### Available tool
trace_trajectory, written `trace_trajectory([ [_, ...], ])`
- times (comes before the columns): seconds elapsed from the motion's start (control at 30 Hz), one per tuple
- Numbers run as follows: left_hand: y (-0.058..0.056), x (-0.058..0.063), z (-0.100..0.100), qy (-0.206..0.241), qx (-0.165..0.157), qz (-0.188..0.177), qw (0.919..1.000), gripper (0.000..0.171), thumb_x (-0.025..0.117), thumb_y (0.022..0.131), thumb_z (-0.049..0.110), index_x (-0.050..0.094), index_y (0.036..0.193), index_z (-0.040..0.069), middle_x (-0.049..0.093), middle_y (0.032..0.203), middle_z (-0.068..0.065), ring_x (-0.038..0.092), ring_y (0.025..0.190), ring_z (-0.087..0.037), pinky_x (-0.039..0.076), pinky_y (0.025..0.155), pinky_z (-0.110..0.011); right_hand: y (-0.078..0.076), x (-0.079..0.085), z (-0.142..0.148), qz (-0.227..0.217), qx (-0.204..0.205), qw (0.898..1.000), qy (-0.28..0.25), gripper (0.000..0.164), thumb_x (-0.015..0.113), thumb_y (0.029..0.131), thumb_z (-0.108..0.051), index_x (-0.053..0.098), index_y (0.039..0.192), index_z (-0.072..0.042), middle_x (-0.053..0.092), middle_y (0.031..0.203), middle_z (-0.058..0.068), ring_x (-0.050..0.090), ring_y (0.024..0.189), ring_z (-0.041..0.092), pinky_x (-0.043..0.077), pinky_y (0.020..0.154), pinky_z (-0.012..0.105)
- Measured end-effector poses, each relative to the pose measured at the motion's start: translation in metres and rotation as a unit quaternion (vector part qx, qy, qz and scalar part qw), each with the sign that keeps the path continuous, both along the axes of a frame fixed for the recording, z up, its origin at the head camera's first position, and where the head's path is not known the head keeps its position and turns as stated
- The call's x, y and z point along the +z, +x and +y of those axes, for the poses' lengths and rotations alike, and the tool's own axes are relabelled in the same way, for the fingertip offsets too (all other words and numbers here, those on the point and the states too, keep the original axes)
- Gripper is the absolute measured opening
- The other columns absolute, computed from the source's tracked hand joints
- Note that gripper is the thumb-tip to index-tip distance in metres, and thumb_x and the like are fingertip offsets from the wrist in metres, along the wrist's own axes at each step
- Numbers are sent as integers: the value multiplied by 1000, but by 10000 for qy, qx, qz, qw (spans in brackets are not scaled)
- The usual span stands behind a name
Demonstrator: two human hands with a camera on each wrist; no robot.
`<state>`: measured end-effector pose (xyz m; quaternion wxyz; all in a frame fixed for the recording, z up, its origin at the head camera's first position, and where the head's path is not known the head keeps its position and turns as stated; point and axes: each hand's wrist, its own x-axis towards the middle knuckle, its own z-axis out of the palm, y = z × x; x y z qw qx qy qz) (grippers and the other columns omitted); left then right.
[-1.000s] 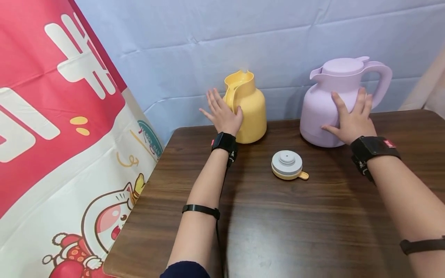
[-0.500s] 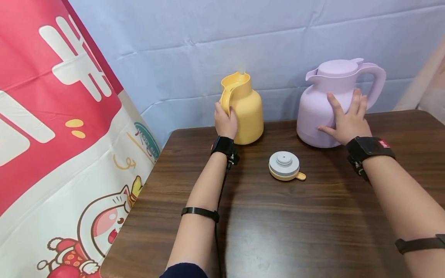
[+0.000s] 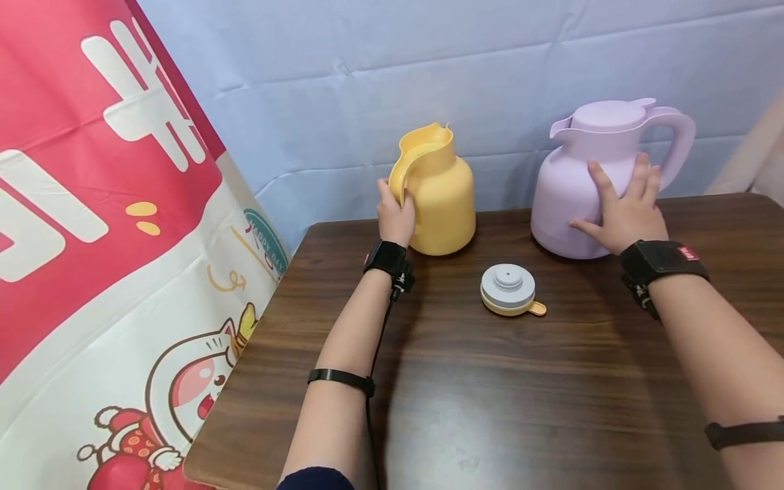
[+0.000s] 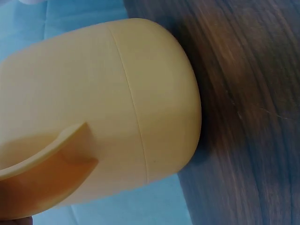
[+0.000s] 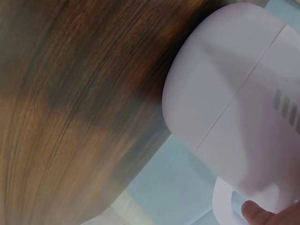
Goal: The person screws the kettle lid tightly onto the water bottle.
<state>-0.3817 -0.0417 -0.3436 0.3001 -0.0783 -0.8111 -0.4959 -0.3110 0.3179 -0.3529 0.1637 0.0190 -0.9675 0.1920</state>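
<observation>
At the back of the table, my left hand grips the handle of a yellow thermos jug, whose top has no lid on it. In the left wrist view the jug's body and handle fill much of the picture, with only a bit of a finger showing. My right hand lies with spread fingers against the front of a lilac thermos jug, its lid on and its handle to the right. A fingertip shows beside the lilac body in the right wrist view.
A round grey and yellow lid with a small tab lies on the brown wooden table, in front of and between the jugs. Pale blue cloth hangs behind. A red and white printed banner hangs at the left.
My left hand has gone from spread fingers beside the yellow jug to gripping its handle. The right hand has stayed on the lilac jug.
</observation>
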Motion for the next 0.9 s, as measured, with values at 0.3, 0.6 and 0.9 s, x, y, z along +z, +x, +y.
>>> trace_trajectory([
  [0.3,15,-1,-1,-25,-176,-14,9998,22,45,100,18,37,119,9,61,79,-14,61,62,-23,48,55,-33,3,-1,-1,-115,-29,9999,-26,101,69,82,-51,-2,152,-33,-32,147,24,-23,133,50,28,81,78],
  [0.6,34,2,-10,-41,-479,50,9988,25,45,100,16,36,122,8,62,89,-15,64,73,-23,51,61,-33,0,0,0,-83,3,10000,-42,101,68,82,-51,-3,152,-34,-32,147,23,-24,133,49,27,81,78],
  [0.9,50,5,-19,-128,-666,-58,9977,26,44,99,13,34,123,9,61,95,-17,64,78,-23,52,65,-33,-1,1,0,-84,-13,9999,-58,101,69,82,-50,-2,152,-33,-32,148,23,-23,134,49,27,81,78],
])
